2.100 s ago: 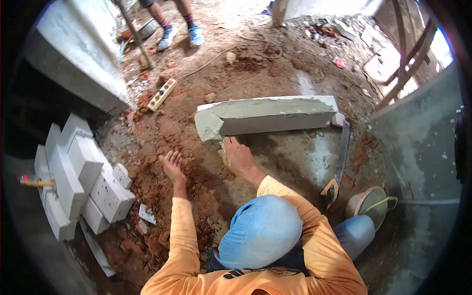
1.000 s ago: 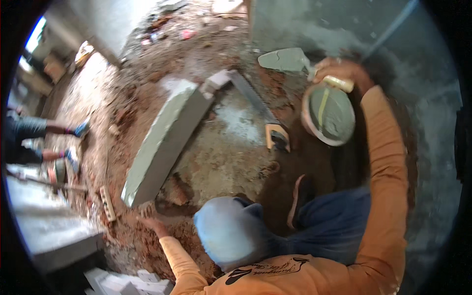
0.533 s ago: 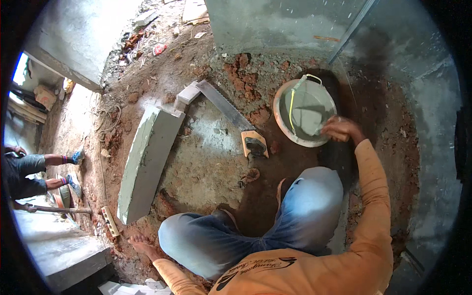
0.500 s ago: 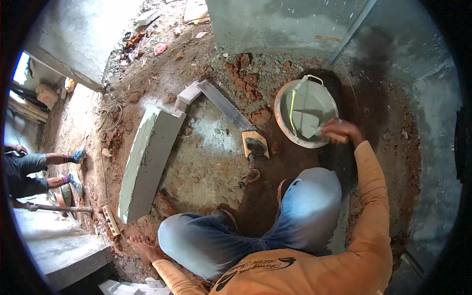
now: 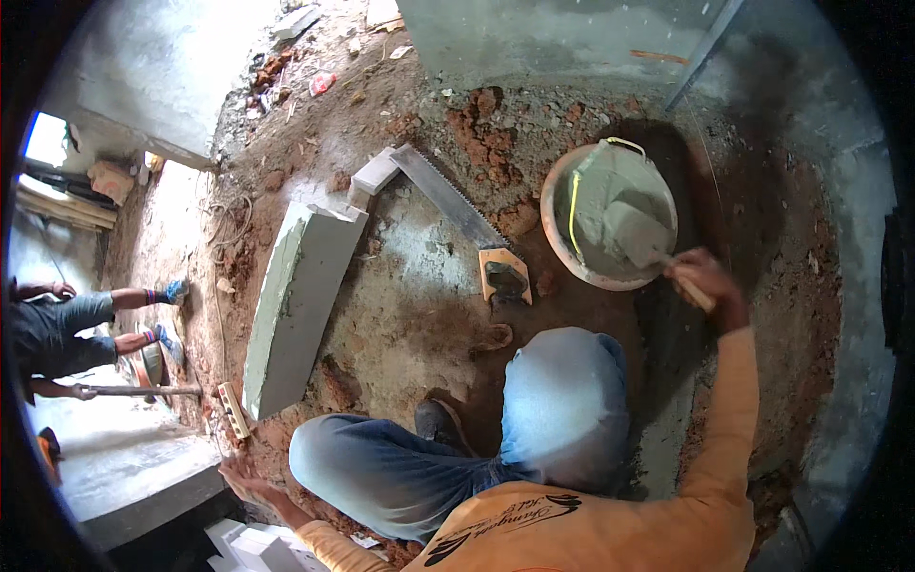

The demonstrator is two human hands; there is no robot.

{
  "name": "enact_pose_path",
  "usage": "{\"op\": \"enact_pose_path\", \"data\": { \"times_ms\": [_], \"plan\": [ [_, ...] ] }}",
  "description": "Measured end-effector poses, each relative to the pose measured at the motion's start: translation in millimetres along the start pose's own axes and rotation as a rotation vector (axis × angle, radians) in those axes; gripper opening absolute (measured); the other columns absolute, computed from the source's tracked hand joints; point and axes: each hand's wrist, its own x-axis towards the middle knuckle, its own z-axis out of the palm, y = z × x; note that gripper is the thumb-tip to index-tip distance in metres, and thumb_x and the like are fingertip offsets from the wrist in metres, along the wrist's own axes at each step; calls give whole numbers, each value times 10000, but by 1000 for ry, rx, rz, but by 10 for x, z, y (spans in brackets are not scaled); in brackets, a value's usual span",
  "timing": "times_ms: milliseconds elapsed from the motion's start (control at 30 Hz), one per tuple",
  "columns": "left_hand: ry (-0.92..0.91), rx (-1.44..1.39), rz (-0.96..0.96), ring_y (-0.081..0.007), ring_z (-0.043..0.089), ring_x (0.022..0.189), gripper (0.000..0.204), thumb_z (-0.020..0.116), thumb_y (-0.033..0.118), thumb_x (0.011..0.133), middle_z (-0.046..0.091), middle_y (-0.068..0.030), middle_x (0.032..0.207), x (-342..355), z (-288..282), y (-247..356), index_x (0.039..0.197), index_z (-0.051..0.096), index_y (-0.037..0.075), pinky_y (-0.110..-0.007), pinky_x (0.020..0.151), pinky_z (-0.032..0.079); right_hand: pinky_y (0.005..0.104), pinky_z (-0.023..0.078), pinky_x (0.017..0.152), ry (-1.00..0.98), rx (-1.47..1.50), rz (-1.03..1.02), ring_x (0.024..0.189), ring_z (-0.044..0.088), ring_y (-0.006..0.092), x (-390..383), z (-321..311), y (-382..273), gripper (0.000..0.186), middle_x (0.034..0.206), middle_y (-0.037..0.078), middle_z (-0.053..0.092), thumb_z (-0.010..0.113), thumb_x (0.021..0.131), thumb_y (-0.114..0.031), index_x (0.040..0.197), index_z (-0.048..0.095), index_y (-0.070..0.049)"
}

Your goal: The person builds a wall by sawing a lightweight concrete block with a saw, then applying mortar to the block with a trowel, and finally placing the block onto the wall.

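Note:
My right hand point(image 5: 710, 276) grips the wooden handle of a trowel point(image 5: 637, 232), its blade in the grey mix inside a round tub point(image 5: 553, 229). A yellow strap or cord point(image 5: 574, 214) lies along the tub's inside. My left hand point(image 5: 250, 481) hangs low at the left beside my bent knee, fingers apart, holding nothing. Left of centre lies a long grey block point(image 5: 300, 315) coated with mortar along one side. A hand saw point(image 5: 448, 205) with an orange-and-black handle rests with its tip at a small block point(image 5: 375, 170).
A power strip point(image 5: 233, 410) sits near a low concrete edge, with white blocks point(image 5: 259, 548) below it. A person point(image 5: 81, 338) in shorts at the left holds a pole point(image 5: 152, 391). A loose cable, rubble point(image 5: 477, 129) and concrete walls point(image 5: 572, 43) surround me.
My view has swung toward the tub. My right hand has moved from beside the long block to the tub with the trowel, and its blade has since shifted within the mix.

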Motion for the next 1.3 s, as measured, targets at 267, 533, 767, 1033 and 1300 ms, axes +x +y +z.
{"op": "enact_pose_path", "data": {
  "times_ms": [267,533,767,1033,1300],
  "plan": [
    [-362,-27,364,-206,604,1005,496,390,408,1056,620,-124,1162,-698,1080,1415,1272,534,-15,-337,883,468,275,419,403,-213,546,168,457,497,103,338,286,255,245,647,12,549,622,904,-321,859,600,-81],
    [-340,-148,358,-218,614,953,526,411,423,1044,610,-137,1160,-1042,1001,1622,1275,527,-35,-323,824,503,251,414,399,-15,644,-349,461,504,97,-416,769,331,311,645,15,554,610,881,-209,1133,601,-26],
    [-327,22,532,-210,622,889,521,439,448,1029,628,-138,1025,-1484,1011,2046,1172,558,-39,-336,802,502,263,383,447,-419,754,-499,531,520,95,760,2266,-823,174,705,17,573,614,896,-182,999,618,-42],
    [-205,132,499,-192,617,851,479,463,412,1029,641,-124,1001,-1627,763,2171,1191,563,-27,-326,763,494,461,508,680,15,-208,-754,781,668,369,2167,3791,-1769,330,804,207,652,680,842,-244,1020,589,17],
    [-184,223,445,-187,634,835,453,471,382,1030,649,-122,1003,-1529,585,2177,1223,562,-18,-328,753,506,486,509,701,-66,10,-704,843,638,446,1741,4085,-1958,301,877,253,645,644,865,-221,1007,548,28]
  ]
}}
